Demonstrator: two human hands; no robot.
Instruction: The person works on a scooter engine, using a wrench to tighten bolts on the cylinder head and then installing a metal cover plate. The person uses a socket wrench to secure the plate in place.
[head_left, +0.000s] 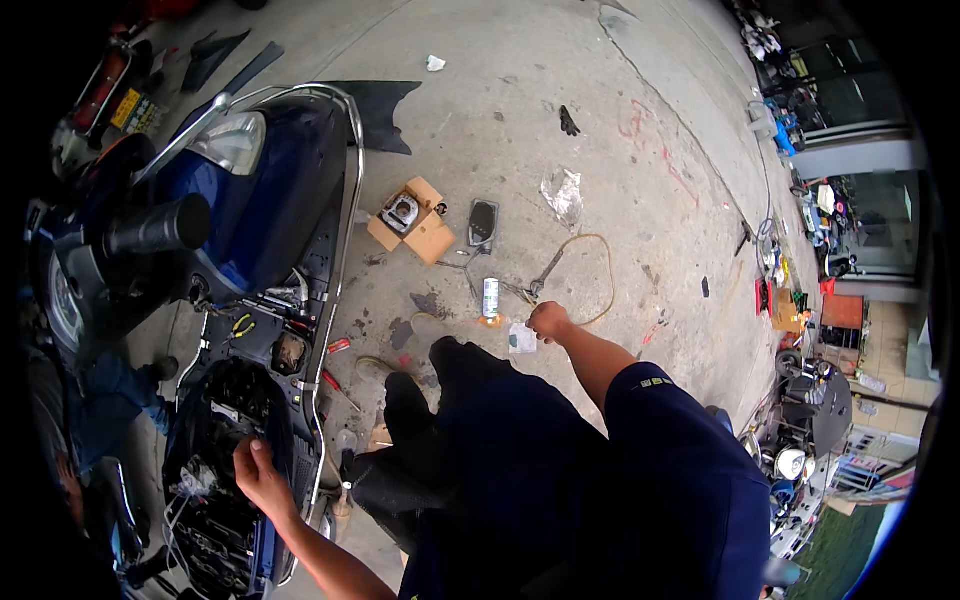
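Observation:
My left hand [262, 478] is over the open engine bay [225, 420] of a blue scooter [275, 190], fingers curled together. Whether anything is in them, I cannot make out. My right hand [548, 322] is closed above the concrete floor; what it may hold is hidden. A thin tan hose [610, 270] loops round to it, and a wrench [545, 268] lies just beyond. Left of this hand stands a white spray can [491, 298]. A pale paper slip [522, 338] lies beside the can.
An open cardboard box [430, 238] holds a metal engine part [401, 212]. Beside it lies a dark tray-like part [483, 223]. Yellow-handled pliers [243, 325] rest on the scooter's footboard, near a red-handled screwdriver [333, 382]. Another person's jeans [115, 400] show beyond the scooter.

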